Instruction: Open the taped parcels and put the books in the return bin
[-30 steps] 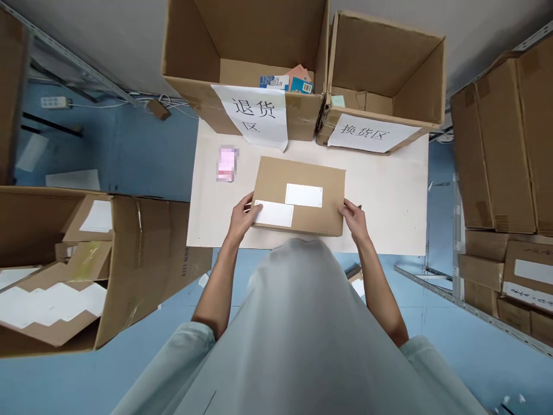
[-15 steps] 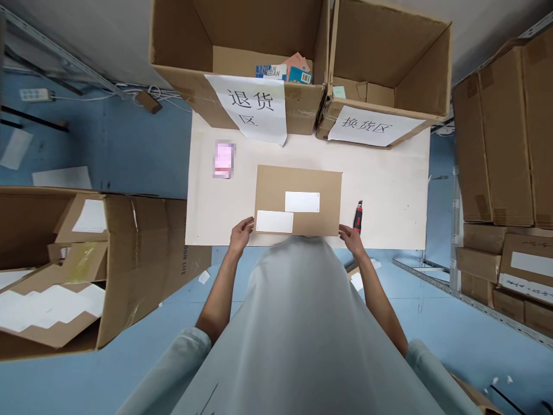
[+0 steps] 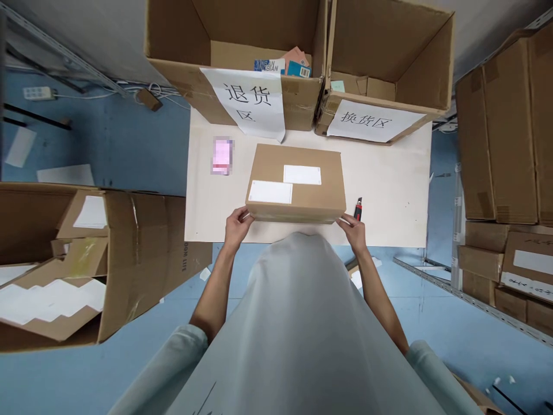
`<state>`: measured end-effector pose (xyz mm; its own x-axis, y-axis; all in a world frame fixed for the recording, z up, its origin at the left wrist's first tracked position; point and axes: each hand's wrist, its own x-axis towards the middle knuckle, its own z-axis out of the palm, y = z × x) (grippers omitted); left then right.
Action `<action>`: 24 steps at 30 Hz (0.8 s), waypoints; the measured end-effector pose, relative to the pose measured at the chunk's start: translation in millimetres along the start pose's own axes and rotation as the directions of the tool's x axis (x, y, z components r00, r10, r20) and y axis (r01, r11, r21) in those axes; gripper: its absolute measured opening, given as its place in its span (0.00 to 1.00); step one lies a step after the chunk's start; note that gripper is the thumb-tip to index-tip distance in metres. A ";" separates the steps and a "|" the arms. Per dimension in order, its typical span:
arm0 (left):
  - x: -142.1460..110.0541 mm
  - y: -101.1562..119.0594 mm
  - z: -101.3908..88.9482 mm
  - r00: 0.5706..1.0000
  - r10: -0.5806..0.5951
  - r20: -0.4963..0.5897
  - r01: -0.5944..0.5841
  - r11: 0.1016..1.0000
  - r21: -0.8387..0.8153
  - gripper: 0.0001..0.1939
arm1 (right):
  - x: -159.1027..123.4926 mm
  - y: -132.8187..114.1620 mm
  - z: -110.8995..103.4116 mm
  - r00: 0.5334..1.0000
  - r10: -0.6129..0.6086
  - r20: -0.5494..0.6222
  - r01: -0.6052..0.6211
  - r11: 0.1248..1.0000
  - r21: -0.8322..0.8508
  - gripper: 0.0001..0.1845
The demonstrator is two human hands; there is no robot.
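Observation:
A closed brown cardboard box (image 3: 311,196) with two white labels on top is held at its near corners, its front edge tipped up so the near side shows. My left hand (image 3: 237,226) has thumb and fingers closed on the near left corner. At the near right corner, my right hand (image 3: 352,229) pinches the box in the same way. Just beyond my right hand lies a red and black box cutter (image 3: 358,208) on the white table (image 3: 389,196). The underside of the box is hidden.
Two large open cartons with paper signs, a left one (image 3: 298,104) and a right one (image 3: 324,121), stand at the table's back. A blurred pink item (image 3: 222,155) lies at the left. Another big carton (image 3: 142,253) with parcels stands left; stacked boxes (image 3: 510,138) fill the right.
The box's near edge has risen and tilted, so its near side now shows. Both hands moved slightly up with it and closed more firmly at its corners.

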<state>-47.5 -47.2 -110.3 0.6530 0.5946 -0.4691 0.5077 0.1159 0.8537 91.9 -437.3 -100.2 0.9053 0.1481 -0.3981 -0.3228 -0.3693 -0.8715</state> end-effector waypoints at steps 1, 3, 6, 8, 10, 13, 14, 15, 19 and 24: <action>3.2 9.8 0.3 0.999 0.051 -0.017 -0.051 0.999 -0.001 0.25 | 6.5 -9.5 -1.5 0.999 -0.024 -0.028 0.024 1.000 0.006 0.32; 8.2 31.2 0.5 0.987 0.154 -0.046 -0.152 0.988 0.039 0.25 | 18.2 -30.3 -4.6 0.993 -0.087 -0.080 0.089 0.996 0.015 0.32; 9.6 61.2 -0.4 0.953 0.295 -0.064 -0.287 0.951 0.118 0.24 | 28.1 -60.8 -11.7 0.971 -0.198 -0.133 0.199 0.980 -0.004 0.31; 5.9 75.3 -0.8 0.933 0.353 -0.070 -0.342 0.930 0.134 0.26 | 29.7 -75.3 -17.6 0.959 -0.243 -0.147 0.241 0.970 -0.033 0.29; 0.1 82.8 0.1 0.925 0.375 -0.064 -0.364 0.922 0.135 0.27 | 29.7 -82.3 -21.9 0.954 -0.258 -0.156 0.252 0.966 -0.052 0.28; -8.2 82.8 4.6 0.935 0.353 -0.036 -0.347 0.930 0.121 0.28 | 29.6 -80.4 -22.2 0.963 -0.232 -0.136 0.227 0.973 -0.052 0.30; -10.2 80.7 6.4 0.943 0.333 -0.026 -0.328 0.938 0.115 0.29 | 29.4 -77.9 -21.0 0.968 -0.219 -0.122 0.214 0.976 -0.049 0.31; -11.6 77.9 7.9 0.951 0.310 -0.019 -0.306 0.946 0.108 0.30 | 29.1 -75.0 -19.7 0.972 -0.208 -0.105 0.204 0.978 -0.048 0.32; -11.2 61.5 8.5 0.965 0.260 -0.017 -0.259 0.965 0.047 0.31 | 26.7 -59.6 -19.7 0.974 -0.215 -0.076 0.210 0.975 -0.066 0.34; -0.6 24.1 2.6 0.988 0.152 -0.037 -0.152 0.988 -0.006 0.29 | 32.6 -16.1 -29.3 0.985 -0.149 -0.085 0.139 0.983 -0.118 0.36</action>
<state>-34.2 -46.8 -90.0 0.7013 0.6341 -0.3256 0.3991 0.0292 0.9164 134.7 -453.4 -90.7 0.9635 0.1231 -0.2378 -0.1593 -0.4504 -0.8785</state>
